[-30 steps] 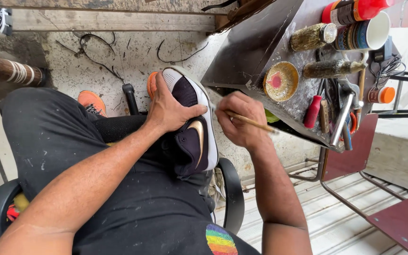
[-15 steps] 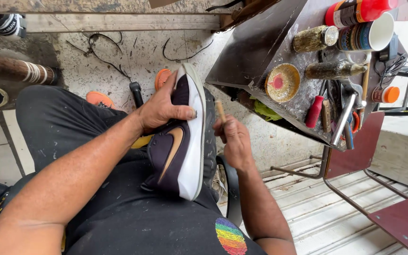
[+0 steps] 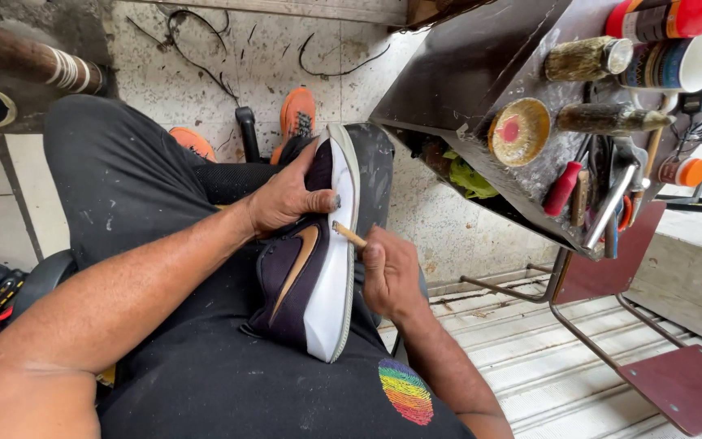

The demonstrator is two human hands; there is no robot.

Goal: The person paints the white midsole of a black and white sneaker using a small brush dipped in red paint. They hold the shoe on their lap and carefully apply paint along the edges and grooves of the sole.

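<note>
My left hand (image 3: 286, 199) clamps the dark sneaker (image 3: 310, 260) on my lap — right hand (image 3: 390, 272) fingers pinched around a thin wooden stick (image 3: 349, 235), its tip touching the sole's edge.

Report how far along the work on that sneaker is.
Done: nothing on the sole edge shows a clear finished stretch. In hand: the left hand steadies the dark sneaker on the lap while the right hand puts a thin wooden stick to its white sole edge. Left: cannot tell how much.
</note>
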